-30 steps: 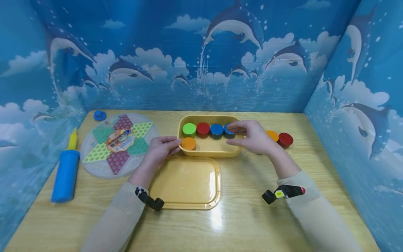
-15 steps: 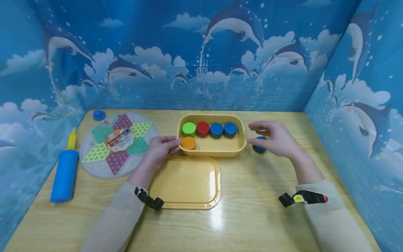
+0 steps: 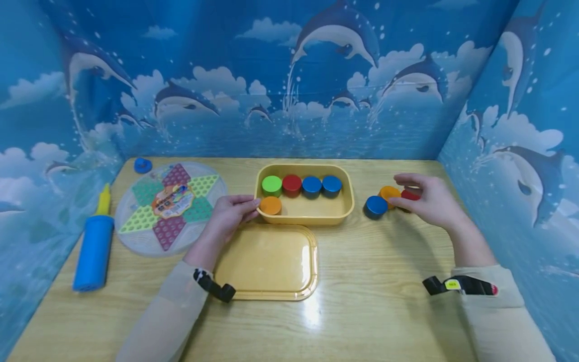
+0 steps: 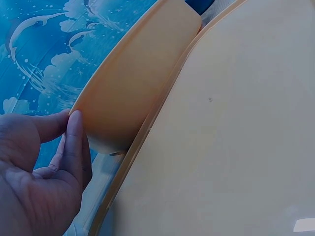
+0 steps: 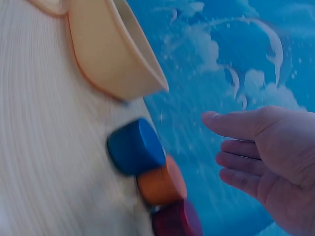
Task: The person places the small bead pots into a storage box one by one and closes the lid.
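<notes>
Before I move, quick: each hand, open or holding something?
Left hand: holding, pinching the rim of the tub.
Right hand: open, holding nothing, near the red block.

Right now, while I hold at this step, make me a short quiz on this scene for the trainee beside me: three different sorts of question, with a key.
1. Count: how many cylinders stand inside the yellow container?

2. Multiple choice: outside the container, which colour sits between the blue cylinder and the red cylinder?
A) green
B) orange
C) white

3. True or false: the right hand is gripping the blue cylinder outside the container.

Key:
1. Five: one green, one red, two blue, one orange.
2. B, the orange cylinder.
3. False; the right wrist view shows no cylinder in its grip.
</notes>
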`<act>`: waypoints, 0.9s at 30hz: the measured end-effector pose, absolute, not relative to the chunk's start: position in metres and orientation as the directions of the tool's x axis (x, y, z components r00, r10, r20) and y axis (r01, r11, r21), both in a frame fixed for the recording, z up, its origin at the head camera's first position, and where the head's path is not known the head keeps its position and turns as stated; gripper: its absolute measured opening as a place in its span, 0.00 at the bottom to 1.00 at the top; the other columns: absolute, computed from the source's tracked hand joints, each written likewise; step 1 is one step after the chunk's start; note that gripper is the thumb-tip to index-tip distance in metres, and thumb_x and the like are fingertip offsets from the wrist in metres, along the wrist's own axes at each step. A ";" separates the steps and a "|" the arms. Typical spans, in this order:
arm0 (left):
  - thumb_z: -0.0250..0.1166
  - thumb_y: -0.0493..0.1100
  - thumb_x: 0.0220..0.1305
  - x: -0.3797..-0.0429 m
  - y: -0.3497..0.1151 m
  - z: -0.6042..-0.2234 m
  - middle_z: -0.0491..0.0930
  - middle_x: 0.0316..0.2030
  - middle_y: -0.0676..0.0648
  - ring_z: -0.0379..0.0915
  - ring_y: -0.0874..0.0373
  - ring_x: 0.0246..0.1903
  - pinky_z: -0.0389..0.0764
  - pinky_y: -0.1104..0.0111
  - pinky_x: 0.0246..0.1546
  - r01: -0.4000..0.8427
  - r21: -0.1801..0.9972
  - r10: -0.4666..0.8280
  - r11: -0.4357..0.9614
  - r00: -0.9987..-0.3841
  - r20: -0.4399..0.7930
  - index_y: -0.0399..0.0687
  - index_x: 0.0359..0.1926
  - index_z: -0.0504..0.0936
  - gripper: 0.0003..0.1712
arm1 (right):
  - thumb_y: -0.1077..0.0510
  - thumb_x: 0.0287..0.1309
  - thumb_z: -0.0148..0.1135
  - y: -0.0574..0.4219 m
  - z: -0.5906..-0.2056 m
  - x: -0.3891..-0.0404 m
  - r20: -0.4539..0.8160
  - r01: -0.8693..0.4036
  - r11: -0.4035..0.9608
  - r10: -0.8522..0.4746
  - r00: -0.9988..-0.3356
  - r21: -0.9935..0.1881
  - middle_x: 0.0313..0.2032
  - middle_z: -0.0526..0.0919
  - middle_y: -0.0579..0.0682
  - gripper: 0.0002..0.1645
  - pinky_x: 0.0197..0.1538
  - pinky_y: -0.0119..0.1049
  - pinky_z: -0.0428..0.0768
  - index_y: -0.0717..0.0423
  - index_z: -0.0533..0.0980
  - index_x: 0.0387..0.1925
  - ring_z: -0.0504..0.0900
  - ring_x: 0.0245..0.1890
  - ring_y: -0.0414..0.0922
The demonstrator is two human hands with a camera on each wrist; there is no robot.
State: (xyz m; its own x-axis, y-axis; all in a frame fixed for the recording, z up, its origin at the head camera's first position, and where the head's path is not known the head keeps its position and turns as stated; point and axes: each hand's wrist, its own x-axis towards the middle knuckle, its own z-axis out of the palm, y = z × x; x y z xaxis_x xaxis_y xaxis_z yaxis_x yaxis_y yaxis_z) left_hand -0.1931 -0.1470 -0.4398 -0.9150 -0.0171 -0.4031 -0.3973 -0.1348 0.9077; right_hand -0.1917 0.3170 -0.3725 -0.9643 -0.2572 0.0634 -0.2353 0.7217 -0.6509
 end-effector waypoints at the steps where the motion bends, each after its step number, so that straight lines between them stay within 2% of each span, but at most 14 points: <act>1: 0.69 0.33 0.73 -0.193 -0.147 -0.440 0.79 0.53 0.37 0.86 0.61 0.37 0.90 0.71 0.46 -0.398 0.907 -0.016 -0.135 -0.915 -0.404 0.26 0.66 0.76 0.25 | 0.53 0.68 0.75 0.321 -0.374 -0.193 0.058 -0.218 0.734 -0.238 -0.970 -0.643 0.65 0.77 0.69 0.37 0.61 0.61 0.80 0.68 0.73 0.70 0.78 0.62 0.70; 8: 0.69 0.34 0.73 -0.193 -0.148 -0.440 0.80 0.53 0.37 0.86 0.61 0.37 0.90 0.71 0.46 -0.398 0.909 -0.017 -0.125 -0.915 -0.403 0.27 0.66 0.76 0.26 | 0.54 0.68 0.74 0.348 -0.393 -0.199 0.005 -0.105 0.726 -0.138 -0.990 -0.680 0.69 0.71 0.71 0.42 0.70 0.66 0.71 0.69 0.67 0.73 0.69 0.70 0.70; 16: 0.69 0.33 0.73 -0.193 -0.146 -0.439 0.81 0.51 0.37 0.86 0.60 0.37 0.90 0.70 0.46 -0.398 0.909 -0.026 -0.123 -0.914 -0.404 0.27 0.65 0.77 0.24 | 0.53 0.67 0.76 0.367 -0.419 -0.206 -0.067 -0.029 0.714 -0.106 -0.992 -0.700 0.70 0.68 0.75 0.47 0.69 0.63 0.73 0.74 0.64 0.74 0.70 0.69 0.70; 18: 0.69 0.33 0.73 -0.193 -0.146 -0.439 0.81 0.51 0.37 0.86 0.61 0.37 0.90 0.71 0.46 -0.400 0.909 -0.031 -0.118 -0.913 -0.406 0.27 0.65 0.77 0.24 | 0.51 0.67 0.76 0.369 -0.425 -0.207 -0.081 -0.022 0.716 -0.110 -0.991 -0.698 0.69 0.68 0.76 0.48 0.67 0.52 0.80 0.76 0.63 0.74 0.72 0.67 0.71; 20: 0.69 0.33 0.73 -0.193 -0.145 -0.439 0.81 0.52 0.37 0.86 0.61 0.37 0.90 0.71 0.46 -0.400 0.909 -0.033 -0.119 -0.913 -0.406 0.27 0.65 0.77 0.24 | 0.50 0.67 0.76 0.371 -0.430 -0.208 -0.085 -0.023 0.724 -0.112 -0.990 -0.689 0.68 0.69 0.77 0.49 0.60 0.35 0.85 0.77 0.62 0.74 0.74 0.65 0.71; 23: 0.69 0.33 0.73 -0.193 -0.145 -0.439 0.81 0.52 0.37 0.86 0.61 0.38 0.90 0.71 0.46 -0.398 0.909 -0.028 -0.122 -0.914 -0.404 0.27 0.66 0.76 0.25 | 0.48 0.67 0.75 0.372 -0.436 -0.209 -0.078 -0.024 0.740 -0.103 -0.992 -0.672 0.67 0.70 0.77 0.50 0.46 0.14 0.76 0.76 0.63 0.74 0.76 0.63 0.71; 24: 0.69 0.32 0.73 -0.193 -0.146 -0.439 0.81 0.52 0.36 0.86 0.60 0.38 0.90 0.70 0.47 -0.397 0.909 -0.027 -0.126 -0.915 -0.403 0.26 0.66 0.76 0.25 | 0.48 0.67 0.75 0.372 -0.437 -0.209 -0.073 -0.026 0.741 -0.101 -0.992 -0.671 0.67 0.71 0.77 0.49 0.43 0.11 0.72 0.76 0.63 0.73 0.76 0.62 0.71; 27: 0.68 0.32 0.73 -0.192 -0.146 -0.438 0.80 0.53 0.36 0.86 0.60 0.39 0.90 0.70 0.47 -0.398 0.909 -0.029 -0.127 -0.914 -0.404 0.26 0.66 0.76 0.24 | 0.48 0.67 0.75 0.371 -0.438 -0.208 -0.062 -0.019 0.732 -0.083 -0.995 -0.682 0.67 0.71 0.76 0.48 0.42 0.10 0.71 0.75 0.64 0.74 0.77 0.62 0.70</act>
State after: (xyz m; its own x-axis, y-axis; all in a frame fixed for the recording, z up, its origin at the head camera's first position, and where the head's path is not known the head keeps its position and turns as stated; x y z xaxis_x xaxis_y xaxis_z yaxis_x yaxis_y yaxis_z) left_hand -0.1925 -0.1459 -0.4381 -0.9142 -0.0289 -0.4042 -0.3977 -0.1275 0.9086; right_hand -0.2084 0.3707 -0.4383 -0.9946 -0.0833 -0.0622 -0.0186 0.7315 -0.6816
